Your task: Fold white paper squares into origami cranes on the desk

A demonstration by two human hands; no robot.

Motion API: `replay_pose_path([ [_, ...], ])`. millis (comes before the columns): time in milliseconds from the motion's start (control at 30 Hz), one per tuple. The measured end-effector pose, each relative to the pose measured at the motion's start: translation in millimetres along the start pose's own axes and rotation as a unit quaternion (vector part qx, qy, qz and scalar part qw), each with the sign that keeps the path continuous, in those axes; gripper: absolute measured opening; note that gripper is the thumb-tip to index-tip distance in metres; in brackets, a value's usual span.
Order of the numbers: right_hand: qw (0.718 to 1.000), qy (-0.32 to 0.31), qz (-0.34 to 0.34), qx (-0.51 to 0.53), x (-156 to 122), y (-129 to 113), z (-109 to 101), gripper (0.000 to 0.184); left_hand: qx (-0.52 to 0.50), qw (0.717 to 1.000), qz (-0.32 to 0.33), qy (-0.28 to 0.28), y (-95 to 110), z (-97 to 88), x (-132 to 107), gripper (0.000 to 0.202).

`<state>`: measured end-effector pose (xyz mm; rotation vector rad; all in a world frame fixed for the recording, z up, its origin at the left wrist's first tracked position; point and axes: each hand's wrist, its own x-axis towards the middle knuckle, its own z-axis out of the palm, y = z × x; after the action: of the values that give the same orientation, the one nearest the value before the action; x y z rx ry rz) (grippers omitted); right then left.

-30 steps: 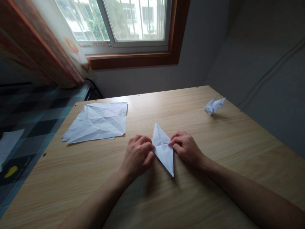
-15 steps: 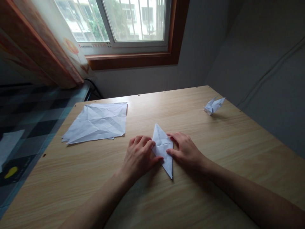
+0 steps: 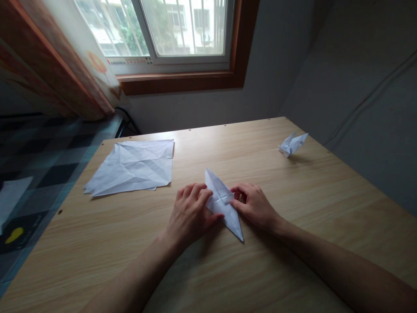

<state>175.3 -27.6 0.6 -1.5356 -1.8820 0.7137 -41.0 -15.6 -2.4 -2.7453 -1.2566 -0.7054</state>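
Observation:
A folded white paper (image 3: pixel 224 204) in a long diamond shape lies on the wooden table, creased across its middle. Its far tip points up and left, its near tip toward me and right. My left hand (image 3: pixel 190 208) holds the paper's left edge, thumb on the near side and fingers at the left corner. At the right corner my right hand (image 3: pixel 256 205) pinches the paper between thumb and curled fingers. Parts of both side corners are hidden behind my fingers.
Several creased white sheets (image 3: pixel 140 169) lie stacked at the table's far left. A folded paper figure (image 3: pixel 291 144) stands at the far right. To the left is a surface with a checkered cloth (image 3: pixel 61 174). A window (image 3: pixel 189 30) is beyond the table.
The folded paper has turned counterclockwise: its far tip moved left and its near tip right. My right fingers have curled in closer around its right corner. The left hand barely moved.

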Motion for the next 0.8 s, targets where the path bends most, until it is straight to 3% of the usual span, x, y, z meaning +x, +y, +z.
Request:
replay_pose_path([
  [133,0.999,-0.009,-0.05,-0.021,3.3,6.9,-0.4,0.02,0.002,0.998,0.058,0.038,0.6,0.0,-1.1,0.048],
  [300,0.986,0.03,-0.131,-0.1,4.7,14.1,-2.1,0.024,-0.048,0.988,0.144,-0.039,-3.8,1.2,0.0,0.026],
  [467,0.942,0.101,-0.23,-0.224,-3.5,3.0,-6.8,0.017,-0.042,0.99,0.133,-0.03,-2.7,0.8,1.8,0.021],
  [600,0.939,0.018,-0.28,-0.201,-10.2,-5.3,-4.2,0.009,-0.018,0.992,0.125,0.012,0.5,-0.2,1.5,0.015],
  [700,0.949,-0.048,-0.254,-0.178,-11.6,-6.1,-0.1,0.011,-0.034,0.992,0.123,0.023,0.1,0.6,0.7,0.01],
  [800,0.957,-0.061,-0.226,-0.17,-10.8,-5.8,2.4,0.013,-0.064,0.992,0.108,0.024,-1.1,1.2,0.6,0.013],
])
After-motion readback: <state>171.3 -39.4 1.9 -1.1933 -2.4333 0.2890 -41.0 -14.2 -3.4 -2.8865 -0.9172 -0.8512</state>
